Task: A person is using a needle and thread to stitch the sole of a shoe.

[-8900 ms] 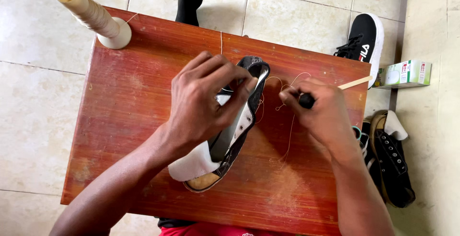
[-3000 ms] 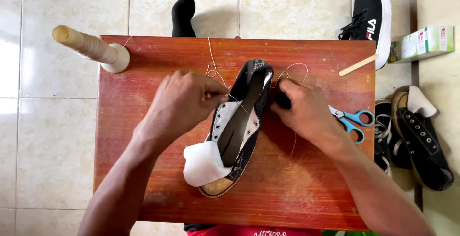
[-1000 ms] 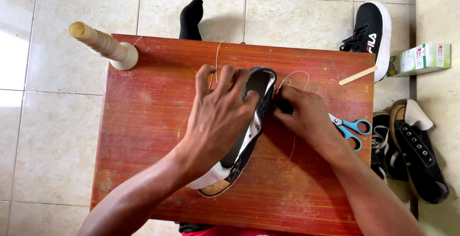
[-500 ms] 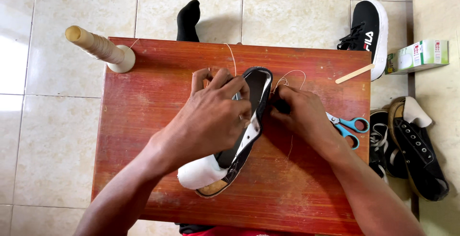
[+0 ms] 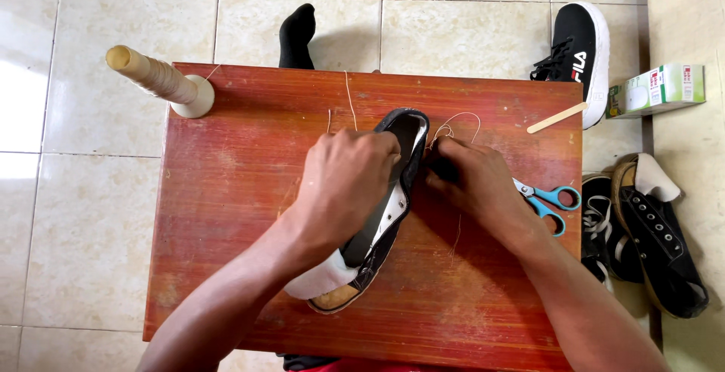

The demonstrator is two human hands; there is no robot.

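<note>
I see my left hand (image 5: 349, 183) curled over the black shoe (image 5: 377, 213), fingers closed on its upper side and pressing it down onto the tabletop (image 5: 226, 213). My right hand (image 5: 472, 183) sits just beside it, touching the shoe's far end, fingers pinched shut around something dark that I cannot make out. A thin thread (image 5: 453, 123) loops up from that pinch.

The shoe lies under and between both hands. Its long axis runs on a diagonal, from the end near my body, below my left wrist, up and away toward my right fingertips. The white tongue end (image 5: 321, 280) pokes out beneath my left forearm. The left hand covers the middle of the shoe; the right hand is the 1 nearer the far end, where the thread meets the rim.

Blue-handled scissors (image 5: 547, 200) lie just right of my right hand. A flat wooden stick (image 5: 557, 117) rests beyond it, and a thread spool (image 5: 162, 81) stands well left of my left hand.
</note>
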